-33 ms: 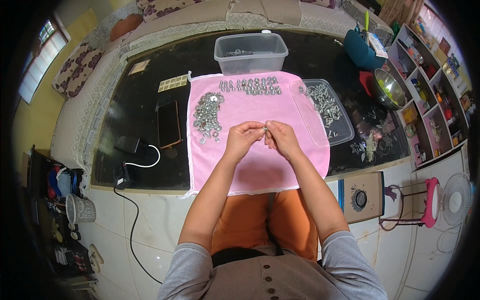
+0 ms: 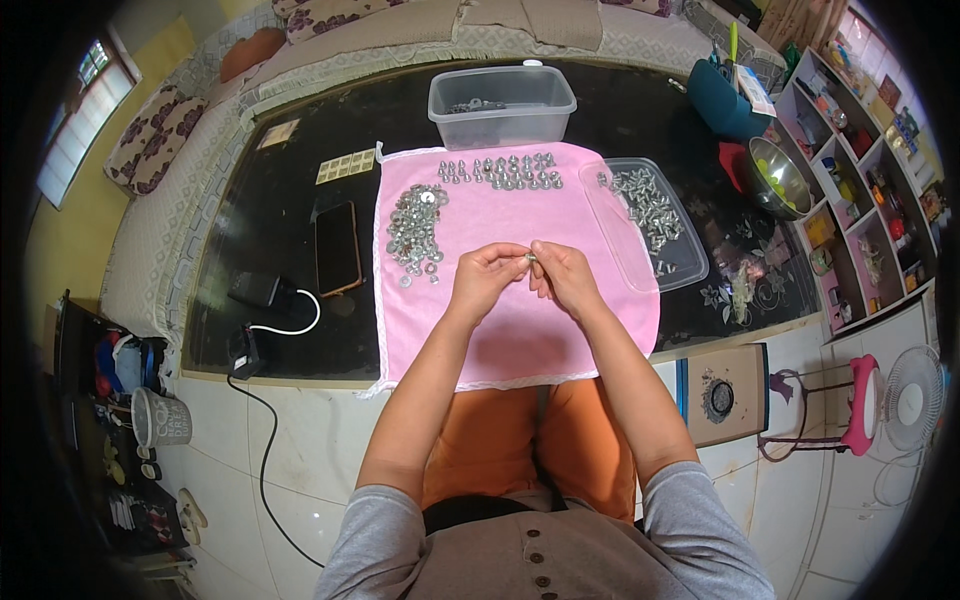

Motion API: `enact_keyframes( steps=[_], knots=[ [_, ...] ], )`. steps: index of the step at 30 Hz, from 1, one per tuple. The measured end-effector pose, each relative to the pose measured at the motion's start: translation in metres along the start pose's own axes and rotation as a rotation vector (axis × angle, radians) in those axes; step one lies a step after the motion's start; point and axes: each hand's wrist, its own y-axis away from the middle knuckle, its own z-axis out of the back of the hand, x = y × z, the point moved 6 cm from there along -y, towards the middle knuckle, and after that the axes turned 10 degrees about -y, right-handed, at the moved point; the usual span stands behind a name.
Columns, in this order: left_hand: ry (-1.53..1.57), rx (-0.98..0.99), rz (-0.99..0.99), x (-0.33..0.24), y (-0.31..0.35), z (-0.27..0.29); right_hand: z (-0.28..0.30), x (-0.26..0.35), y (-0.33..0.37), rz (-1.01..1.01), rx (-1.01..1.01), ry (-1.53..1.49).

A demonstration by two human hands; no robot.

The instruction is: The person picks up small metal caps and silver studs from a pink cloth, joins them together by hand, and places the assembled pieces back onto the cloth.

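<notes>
My left hand (image 2: 485,278) and my right hand (image 2: 564,276) meet fingertip to fingertip above the middle of a pink cloth (image 2: 520,345). Both are closed in a pinch on a small metal screw (image 2: 529,257), mostly covered by the fingers. To the left of my hands lies a heap of round metal washers (image 2: 412,228). Beyond them, short rows of screws fitted with washers (image 2: 515,172) stand on the cloth. On the right, a shallow clear plastic tray (image 2: 697,262) holds many loose screws (image 2: 652,210).
A deep clear plastic tub (image 2: 502,127) with dark small parts stands behind the cloth. Left on the black table (image 2: 270,190) are a phone (image 2: 338,248), a charger with white cable (image 2: 262,290) and a blister strip (image 2: 346,167). A steel bowl (image 2: 790,190) sits at far right.
</notes>
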Motion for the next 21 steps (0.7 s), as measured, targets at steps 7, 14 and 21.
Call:
enact_keyframes(
  steps=[7, 14, 21],
  knots=[
    [0.010, -0.031, 0.013, -0.004, 0.000, 0.001, -0.001, 0.001, 0.000, 0.077, 0.021, -0.076],
    [0.012, -0.027, 0.004, -0.002, -0.001, 0.000, -0.001, 0.006, 0.001, 0.123, -0.112, -0.013],
    [-0.006, 0.011, 0.024, 0.002, -0.001, -0.001, -0.001, 0.007, 0.005, 0.021, -0.060, 0.043]
  ],
)
